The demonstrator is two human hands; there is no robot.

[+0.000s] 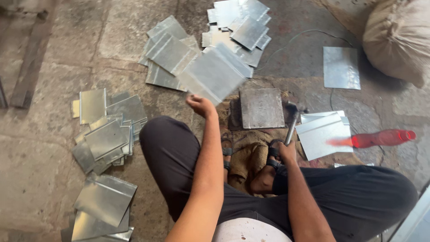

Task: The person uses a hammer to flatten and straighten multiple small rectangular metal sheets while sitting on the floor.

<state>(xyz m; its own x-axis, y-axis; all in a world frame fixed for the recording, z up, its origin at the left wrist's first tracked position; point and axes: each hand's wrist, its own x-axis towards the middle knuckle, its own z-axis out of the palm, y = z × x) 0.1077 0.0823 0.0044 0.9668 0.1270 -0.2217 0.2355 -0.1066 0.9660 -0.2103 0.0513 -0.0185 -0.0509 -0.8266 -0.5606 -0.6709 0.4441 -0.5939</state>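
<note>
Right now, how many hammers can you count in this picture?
1. The hammer is in the right hand, its head over the metal block; others may be hidden.

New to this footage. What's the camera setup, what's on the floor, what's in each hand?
One camera, worn on the person's head, looks down at their own bare hands; they sit cross-legged on a stone floor. The left hand holds up a flat grey sheet-metal piece, blurred. The right hand grips a metal-headed hammer. Between the feet, a square steel block sits on brown sacking. Piles of similar grey metal sheets lie around, plus a red plastic bottle lying on its side and a tan sack at the top right.
</note>
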